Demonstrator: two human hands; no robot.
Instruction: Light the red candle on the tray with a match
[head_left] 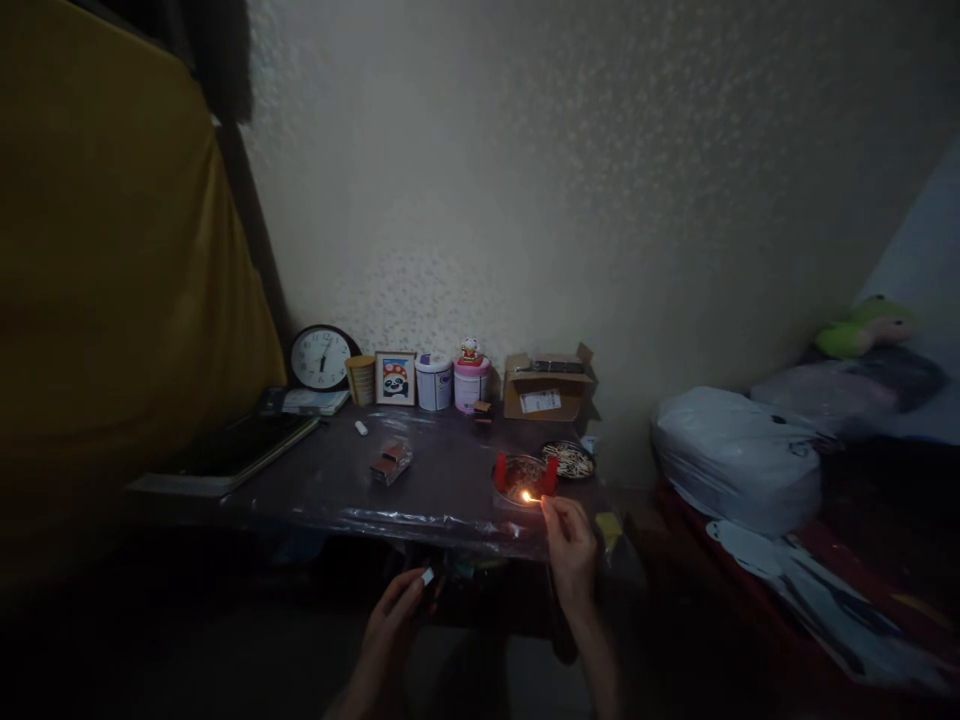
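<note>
My right hand pinches a lit wooden match by its end, and the flame sits just over a round dish with two red pieces standing at its rim. Behind the dish lies a round tray of matchsticks. My left hand is lower, below the front edge of the plastic-covered table. Its fingers hold a small dark box with a pale end, perhaps a matchbox. The dim light hides its details.
Along the wall stand a round clock, a framed panda picture, two canisters, and a cardboard box. A wrapped brown item lies on the table. A white bag and a green plush toy rest at right.
</note>
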